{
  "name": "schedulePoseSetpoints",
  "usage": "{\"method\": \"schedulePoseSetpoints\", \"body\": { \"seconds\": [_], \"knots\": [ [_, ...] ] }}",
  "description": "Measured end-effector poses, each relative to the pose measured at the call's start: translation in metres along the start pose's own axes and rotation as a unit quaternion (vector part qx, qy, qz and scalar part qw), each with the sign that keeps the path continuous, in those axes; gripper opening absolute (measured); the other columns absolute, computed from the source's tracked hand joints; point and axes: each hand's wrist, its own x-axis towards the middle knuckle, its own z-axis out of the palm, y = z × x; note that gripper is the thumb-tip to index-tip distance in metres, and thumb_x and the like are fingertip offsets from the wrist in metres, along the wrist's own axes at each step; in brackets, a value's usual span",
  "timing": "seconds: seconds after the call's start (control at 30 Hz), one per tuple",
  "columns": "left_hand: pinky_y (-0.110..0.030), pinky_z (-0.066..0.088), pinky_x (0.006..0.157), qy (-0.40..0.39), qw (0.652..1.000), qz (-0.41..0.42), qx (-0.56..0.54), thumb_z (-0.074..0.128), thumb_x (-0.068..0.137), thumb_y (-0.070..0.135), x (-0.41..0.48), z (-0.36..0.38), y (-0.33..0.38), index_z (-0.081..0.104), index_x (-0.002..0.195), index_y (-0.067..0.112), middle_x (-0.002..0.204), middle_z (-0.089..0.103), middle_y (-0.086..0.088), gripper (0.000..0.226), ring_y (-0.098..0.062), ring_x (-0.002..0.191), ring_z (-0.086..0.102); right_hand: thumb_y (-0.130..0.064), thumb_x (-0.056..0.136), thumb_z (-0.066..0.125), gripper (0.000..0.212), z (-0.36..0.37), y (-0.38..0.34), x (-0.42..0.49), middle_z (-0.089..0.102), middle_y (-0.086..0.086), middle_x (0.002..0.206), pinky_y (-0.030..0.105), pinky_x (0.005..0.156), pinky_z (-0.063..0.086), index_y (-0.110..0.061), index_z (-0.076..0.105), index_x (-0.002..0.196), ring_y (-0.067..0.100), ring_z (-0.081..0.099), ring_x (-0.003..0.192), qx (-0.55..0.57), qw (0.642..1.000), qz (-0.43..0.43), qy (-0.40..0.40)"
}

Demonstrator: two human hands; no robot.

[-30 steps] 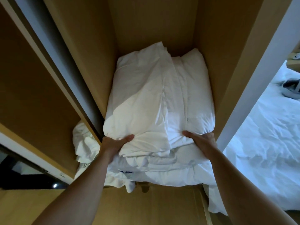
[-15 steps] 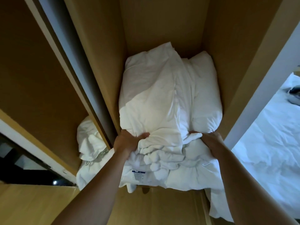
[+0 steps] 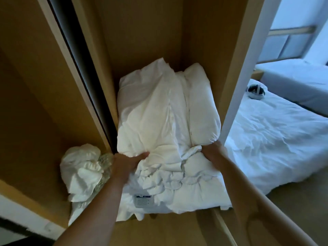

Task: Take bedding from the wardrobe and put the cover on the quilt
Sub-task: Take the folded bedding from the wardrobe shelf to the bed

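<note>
I see the tall tan wooden wardrobe (image 3: 142, 41) standing open. To its right is the bed with a wrinkled white sheet (image 3: 266, 139). The folded white padded bedding stack (image 3: 159, 112) fills the narrow middle compartment, and its near edge hangs over the shelf front. A crumpled white cloth bundle (image 3: 81, 167) sits in the left compartment. My left hand (image 3: 126, 162) grips bunched fabric at the stack's near left. My right hand (image 3: 214, 153) grips the near right corner. A blue-and-white printed label (image 3: 142, 201) shows on the front edge.
</note>
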Motion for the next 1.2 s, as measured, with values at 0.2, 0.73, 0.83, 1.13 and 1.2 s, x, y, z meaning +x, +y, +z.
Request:
{"method": "schedulePoseSetpoints", "body": {
  "seconds": [0.2, 0.73, 0.83, 1.13, 1.2],
  "knots": [
    [-0.029, 0.044, 0.097, -0.049, 0.991, -0.042, -0.115, 0.095, 0.035, 0.068, 0.008, -0.006, -0.009, 0.052, 0.143, 0.013, 0.139, 0.059, -0.001, 0.129, -0.015, 0.113, 0.058, -0.039, 0.083, 0.069, 0.050, 0.003, -0.001, -0.029, 0.066, 0.016, 0.126, 0.033, 0.082, 0.043, -0.014, 0.063, 0.126, 0.035, 0.062, 0.115, -0.037, 0.999, 0.023, 0.024],
    [-0.038, 0.054, 0.094, -0.060, 0.997, 0.016, -0.035, 0.090, 0.028, 0.071, -0.008, 0.011, -0.009, 0.065, 0.127, 0.010, 0.125, 0.069, -0.005, 0.119, -0.020, 0.106, 0.065, -0.052, 0.064, 0.065, 0.031, 0.002, 0.031, -0.026, 0.071, 0.009, 0.107, 0.033, 0.073, 0.046, -0.025, 0.061, 0.080, 0.024, 0.062, 0.083, -0.017, 0.999, 0.032, 0.024],
    [-0.044, 0.055, 0.096, -0.082, 0.996, 0.031, -0.026, 0.087, 0.027, 0.073, -0.042, 0.001, -0.003, 0.066, 0.127, 0.012, 0.124, 0.069, -0.005, 0.119, -0.024, 0.109, 0.067, -0.063, 0.043, 0.063, 0.071, -0.016, 0.040, -0.055, 0.070, 0.011, 0.102, 0.032, 0.074, 0.044, -0.016, 0.068, 0.097, 0.032, 0.064, 0.094, -0.027, 0.998, 0.047, 0.022],
    [-0.024, 0.043, 0.077, -0.152, 0.978, 0.140, 0.030, 0.088, 0.056, 0.066, -0.161, -0.003, 0.005, 0.053, 0.076, 0.043, 0.092, 0.064, 0.015, 0.046, -0.009, 0.080, 0.059, -0.042, 0.066, 0.066, 0.043, -0.069, 0.080, -0.165, 0.070, 0.012, 0.084, 0.037, 0.071, 0.048, -0.005, 0.068, 0.088, 0.029, 0.062, 0.082, -0.024, 0.998, 0.045, 0.042],
    [-0.023, 0.044, 0.078, -0.174, 0.971, 0.161, 0.038, 0.087, 0.061, 0.063, -0.186, 0.001, 0.006, 0.055, 0.080, 0.042, 0.087, 0.062, 0.017, 0.043, -0.009, 0.082, 0.060, -0.039, 0.071, 0.064, 0.034, -0.087, 0.089, -0.186, 0.063, 0.005, 0.078, 0.033, 0.064, 0.041, -0.006, 0.061, 0.080, 0.025, 0.055, 0.076, -0.039, 0.996, 0.057, 0.053]
  ]
}}
